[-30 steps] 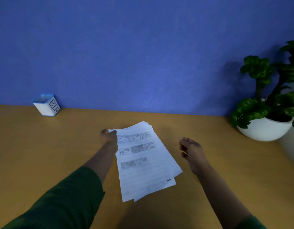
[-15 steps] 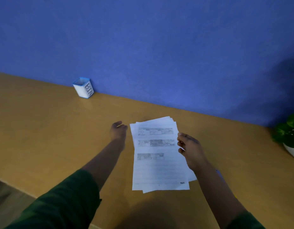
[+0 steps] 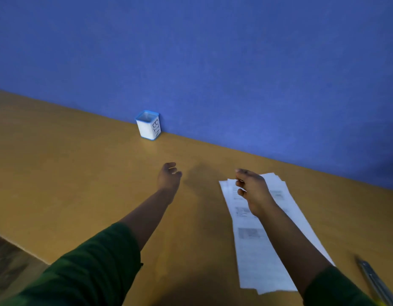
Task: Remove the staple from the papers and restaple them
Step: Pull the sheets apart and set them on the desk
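Observation:
A stack of white printed papers (image 3: 266, 244) lies flat on the wooden table (image 3: 80, 184), right of centre, its sheets slightly fanned. My right hand (image 3: 254, 192) is over the stack's top end with fingers loosely curled and apart, gripping nothing. My left hand (image 3: 169, 176) is out over bare table to the left of the papers, well apart from them, fingers loosely curled with nothing visible in them. No staple can be made out on the papers.
A small white box with a blue rim, marked BIN (image 3: 148, 125), stands against the blue wall at the table's back. A grey metal tool (image 3: 376, 283) lies at the lower right, cut off by the frame. The table's front edge (image 3: 21, 248) runs across the lower left.
The view has swung left, so the plant is out of frame. My left hand let go of the papers' corner. My right hand released their edge and now sits over their top.

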The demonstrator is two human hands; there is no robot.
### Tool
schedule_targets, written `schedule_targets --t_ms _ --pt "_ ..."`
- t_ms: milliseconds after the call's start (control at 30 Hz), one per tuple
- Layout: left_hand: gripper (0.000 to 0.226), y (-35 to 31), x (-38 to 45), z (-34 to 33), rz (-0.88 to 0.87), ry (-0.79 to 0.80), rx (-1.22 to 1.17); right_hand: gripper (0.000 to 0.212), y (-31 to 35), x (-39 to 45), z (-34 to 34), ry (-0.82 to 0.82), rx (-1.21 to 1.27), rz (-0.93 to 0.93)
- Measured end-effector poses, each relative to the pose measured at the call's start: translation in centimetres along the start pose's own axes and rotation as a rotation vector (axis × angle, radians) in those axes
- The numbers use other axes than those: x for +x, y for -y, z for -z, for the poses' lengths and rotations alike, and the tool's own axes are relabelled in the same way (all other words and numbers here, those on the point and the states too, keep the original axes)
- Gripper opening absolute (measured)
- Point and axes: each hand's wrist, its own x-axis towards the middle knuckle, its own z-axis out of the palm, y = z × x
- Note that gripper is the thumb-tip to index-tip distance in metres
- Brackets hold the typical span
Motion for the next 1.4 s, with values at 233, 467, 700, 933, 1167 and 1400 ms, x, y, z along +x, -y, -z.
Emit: schedule_targets --t_ms 233,467,700,933,1167,1400 --pt "0.038 1.6 9.6 9.4 -0.145 0.044 0.259 0.017 0.8 2.0 -14.4 0.015 -0.019 0.046" --pt "0.044 2.7 17.2 15.2 -0.177 0.117 0.469 0.026 3.4 5.6 -24.7 0.008 -0.113 0.107" --pt "0.052 6.4 20.9 15.8 -0.337 0.26 0.887 0.026 6.2 11.7 -30.3 -0.064 -0.495 0.174" --pt "0.053 9.2 22.3 15.8 -0.56 0.258 1.016 0.024 9.5 19.0 -36.2 -0.132 -1.006 0.243" --pt "0.058 9.6 23.1 15.5 -0.572 0.252 1.057 0.018 9.7 22.9 -38.1 -0.21 -1.178 0.156" --pt "0.058 9.5 23.0 15.6 -0.568 0.263 1.082 0.028 10.0 23.8 -38.4 -0.227 -1.136 0.172"
